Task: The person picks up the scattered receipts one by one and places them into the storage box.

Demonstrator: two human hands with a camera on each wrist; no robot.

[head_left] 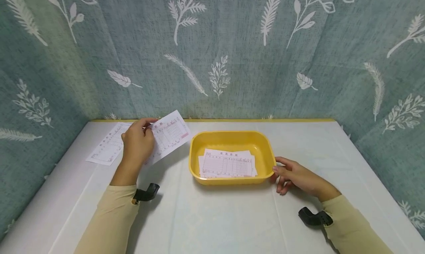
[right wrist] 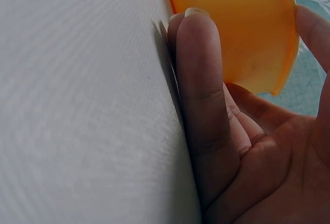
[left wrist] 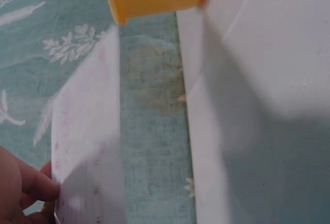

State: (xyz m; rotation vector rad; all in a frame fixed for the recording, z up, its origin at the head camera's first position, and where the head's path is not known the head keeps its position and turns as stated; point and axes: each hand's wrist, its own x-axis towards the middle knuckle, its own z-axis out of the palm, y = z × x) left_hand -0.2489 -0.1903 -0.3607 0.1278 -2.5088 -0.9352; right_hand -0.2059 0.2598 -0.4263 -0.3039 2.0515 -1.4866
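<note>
In the head view my left hand (head_left: 138, 141) pinches a printed receipt slip (head_left: 170, 132) by its left part, lifted and tilted left of a yellow plastic tray (head_left: 232, 181). The left wrist view shows the fingertips (left wrist: 49, 188) at the edge of this slip (left wrist: 87, 131), seen at a slant. Several similar slips (head_left: 229, 163) lie overlapping inside the tray. At the tray's right end, my right hand (head_left: 295, 176) holds the rim with thumb and forefinger. In the right wrist view its other fingers (right wrist: 198, 84) lie low by the tray's outer wall (right wrist: 247, 43), along the white tabletop.
Another printed slip (head_left: 111, 145) lies on the white table (head_left: 219, 220) at the far left, partly behind the left hand. A green cloth with white leaf prints (head_left: 232, 73) hangs behind and on both sides. Black wrist mounts (head_left: 147, 192) stick out from both sleeves.
</note>
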